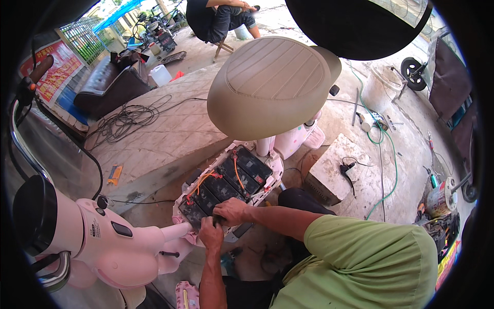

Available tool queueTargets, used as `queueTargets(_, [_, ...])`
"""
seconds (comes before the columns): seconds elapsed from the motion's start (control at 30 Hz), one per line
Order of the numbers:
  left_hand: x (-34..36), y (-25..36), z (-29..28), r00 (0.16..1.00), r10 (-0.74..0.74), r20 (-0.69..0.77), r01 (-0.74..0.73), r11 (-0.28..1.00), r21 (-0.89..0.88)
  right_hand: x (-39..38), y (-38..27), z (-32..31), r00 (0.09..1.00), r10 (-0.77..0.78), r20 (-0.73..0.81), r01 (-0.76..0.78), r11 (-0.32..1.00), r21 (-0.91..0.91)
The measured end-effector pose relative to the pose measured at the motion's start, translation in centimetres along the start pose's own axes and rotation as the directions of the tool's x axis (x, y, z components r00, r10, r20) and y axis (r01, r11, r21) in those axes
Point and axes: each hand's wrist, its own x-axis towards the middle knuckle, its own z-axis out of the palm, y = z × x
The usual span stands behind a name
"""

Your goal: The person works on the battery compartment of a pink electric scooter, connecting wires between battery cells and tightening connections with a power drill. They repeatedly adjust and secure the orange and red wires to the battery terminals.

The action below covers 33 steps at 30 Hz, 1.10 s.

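Several black batteries (247,167) sit side by side in the open pink body of an electric scooter (126,247). Orange wires (207,183) with red ends run across their tops. At the near edge of the battery row, my left hand (211,234) and my right hand (231,210) meet with fingers closed. Between them is a small dark thing, mostly covered by my fingers, whose kind I cannot make out. Beyond the batteries rises the scooter's tan padded seat (272,77).
On the right, a concrete block (334,170) carries a black brake lever (348,175). A white bucket (383,87) and a green hose (396,170) lie farther off. Coiled black cable (126,121) is at left, near a brown sofa (110,87). Another person (218,20) sits at the back.
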Motion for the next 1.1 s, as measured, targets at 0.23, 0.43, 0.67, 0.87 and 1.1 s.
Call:
queueTargets(0.23, [-0.12, 0.09, -0.01, 1.0, -0.015, 0.018, 0.014, 0.999, 0.036, -0.09, 0.0, 0.09, 0.995, -0.053, -0.079, 0.052, 0.999, -0.016])
queueTargets(0.43, [-0.06, 0.31, -0.15, 1.0, -0.015, 0.018, 0.014, 1.0, 0.022, -0.07, 0.06, 0.04, 0.997, -0.043, -0.061, 0.042, 0.999, -0.014])
queueTargets(0.67, [-0.07, -0.13, 0.05, 1.0, 0.009, 0.0, -0.009, 1.0, -0.01, -0.13, -0.15, -0.16, 0.997, -0.045, -0.06, 0.045, 0.999, -0.011])
queueTargets(0.87, [-0.35, -0.06, -0.02, 1.0, 0.018, -0.007, -0.019, 0.999, -0.028, -0.13, -0.43, -0.41, 0.999, -0.017, -0.029, 0.017, 1.0, 0.007])
queueTargets(1.1, [-0.72, -0.02, -0.01, 1.0, 0.008, -0.015, -0.01, 0.996, -0.085, -0.05, -0.07, 0.0, 0.997, -0.048, -0.066, 0.048, 0.999, 0.001])
